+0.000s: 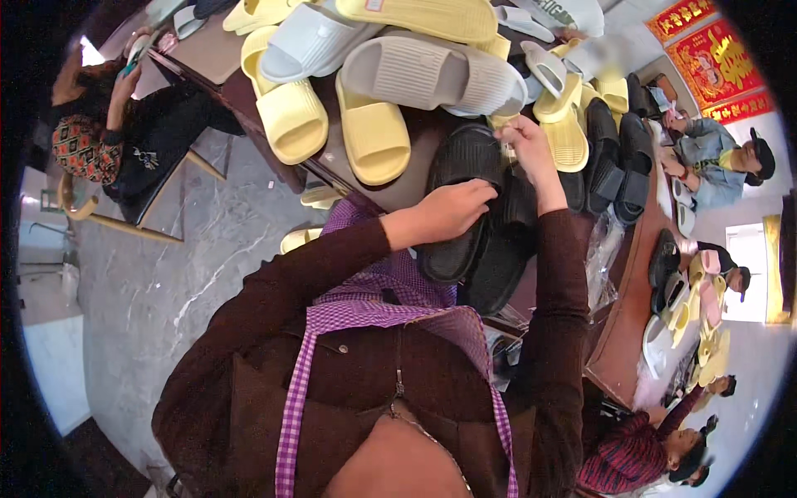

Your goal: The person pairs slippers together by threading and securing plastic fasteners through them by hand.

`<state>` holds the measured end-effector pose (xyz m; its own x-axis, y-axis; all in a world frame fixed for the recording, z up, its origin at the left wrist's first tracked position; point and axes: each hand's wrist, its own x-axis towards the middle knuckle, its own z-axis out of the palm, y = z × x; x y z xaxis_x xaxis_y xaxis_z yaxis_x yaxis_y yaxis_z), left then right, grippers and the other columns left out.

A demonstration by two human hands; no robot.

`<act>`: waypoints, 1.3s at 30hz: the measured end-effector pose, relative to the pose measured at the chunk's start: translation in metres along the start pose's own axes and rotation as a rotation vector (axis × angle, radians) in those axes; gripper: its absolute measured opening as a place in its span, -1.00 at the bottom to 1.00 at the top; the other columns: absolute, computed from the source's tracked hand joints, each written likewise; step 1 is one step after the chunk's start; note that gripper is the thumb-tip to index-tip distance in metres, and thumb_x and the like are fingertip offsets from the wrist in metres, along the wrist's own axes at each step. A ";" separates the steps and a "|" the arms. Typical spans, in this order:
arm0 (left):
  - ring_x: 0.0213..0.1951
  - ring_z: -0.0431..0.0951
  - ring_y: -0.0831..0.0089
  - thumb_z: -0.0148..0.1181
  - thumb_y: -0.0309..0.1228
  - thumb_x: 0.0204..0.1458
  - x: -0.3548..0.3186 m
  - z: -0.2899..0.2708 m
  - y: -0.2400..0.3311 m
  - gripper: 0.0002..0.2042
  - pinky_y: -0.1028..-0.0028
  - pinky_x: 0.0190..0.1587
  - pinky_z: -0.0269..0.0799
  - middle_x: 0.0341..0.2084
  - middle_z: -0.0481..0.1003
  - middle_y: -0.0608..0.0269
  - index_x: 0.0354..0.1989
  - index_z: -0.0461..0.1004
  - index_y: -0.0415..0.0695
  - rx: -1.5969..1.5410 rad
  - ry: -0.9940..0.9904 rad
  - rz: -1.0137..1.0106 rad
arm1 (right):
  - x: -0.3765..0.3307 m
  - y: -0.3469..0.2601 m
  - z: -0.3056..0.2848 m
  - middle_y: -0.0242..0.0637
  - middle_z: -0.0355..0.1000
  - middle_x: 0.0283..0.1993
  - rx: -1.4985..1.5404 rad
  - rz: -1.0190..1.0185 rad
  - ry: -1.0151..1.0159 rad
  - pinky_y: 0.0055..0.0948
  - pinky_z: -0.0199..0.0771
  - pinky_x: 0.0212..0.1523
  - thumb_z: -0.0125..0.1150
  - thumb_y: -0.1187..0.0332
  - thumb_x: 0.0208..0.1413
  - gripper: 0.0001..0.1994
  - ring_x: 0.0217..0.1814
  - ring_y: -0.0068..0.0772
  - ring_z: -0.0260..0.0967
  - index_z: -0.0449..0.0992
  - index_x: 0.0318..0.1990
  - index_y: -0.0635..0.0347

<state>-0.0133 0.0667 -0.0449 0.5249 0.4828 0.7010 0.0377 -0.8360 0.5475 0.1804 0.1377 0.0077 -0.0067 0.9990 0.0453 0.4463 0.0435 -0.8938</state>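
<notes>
Two black slide sandals lie together at the near edge of the brown table. My left hand rests on them, fingers closed over the upper one's strap. My right hand is raised just above their far end, fingertips pinched on something small and pale that I cannot make out. A pile of yellow sandals, pale blue ones and a grey sandal sits right behind.
More black sandals lie to the right. A clear plastic bag hangs at the table edge. A seated person is at far left. Other people work along the table's right side. Grey marble floor lies left.
</notes>
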 end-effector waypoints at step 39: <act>-0.67 0.26 0.74 0.15 -0.39 0.00 0.065 -0.001 -0.024 -0.88 0.70 -0.67 0.14 -0.63 0.37 0.46 -0.38 0.48 -0.18 -0.972 0.233 -0.697 | -0.066 -0.011 0.019 -0.43 0.49 -0.36 0.257 -0.143 0.400 -0.66 0.36 -0.24 0.19 0.55 0.00 -0.89 -0.33 -0.68 0.34 0.56 -0.29 0.31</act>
<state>0.0192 0.1181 -0.0116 0.4777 0.8688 0.1306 -0.4540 0.1168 0.8833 0.1590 0.0720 0.0059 0.3143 0.9014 0.2979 0.2307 0.2319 -0.9450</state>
